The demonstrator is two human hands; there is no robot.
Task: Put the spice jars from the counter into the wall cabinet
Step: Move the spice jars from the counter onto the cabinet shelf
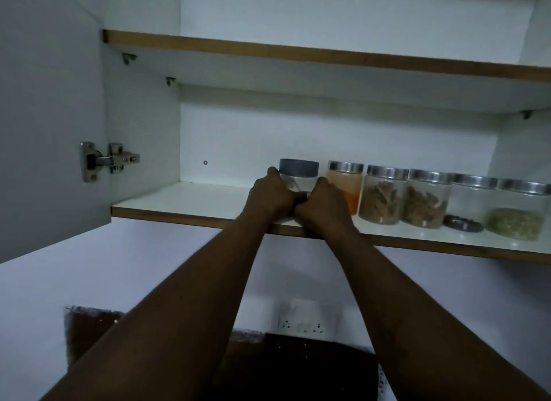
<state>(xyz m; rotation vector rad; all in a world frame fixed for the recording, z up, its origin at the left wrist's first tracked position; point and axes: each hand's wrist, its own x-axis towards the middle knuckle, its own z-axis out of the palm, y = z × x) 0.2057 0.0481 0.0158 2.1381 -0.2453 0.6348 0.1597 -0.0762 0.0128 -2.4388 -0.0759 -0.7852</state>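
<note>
Both hands — the left hand [272, 196] and the right hand [323, 206] — wrap around a grey-lidded jar [299, 174] standing on the lower cabinet shelf [185, 202], just beside the orange jar [346, 183].

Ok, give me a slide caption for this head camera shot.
Both hands set a grey-lidded jar on the cabinet's lower shelf, beside five steel-lidded jars.
</note>
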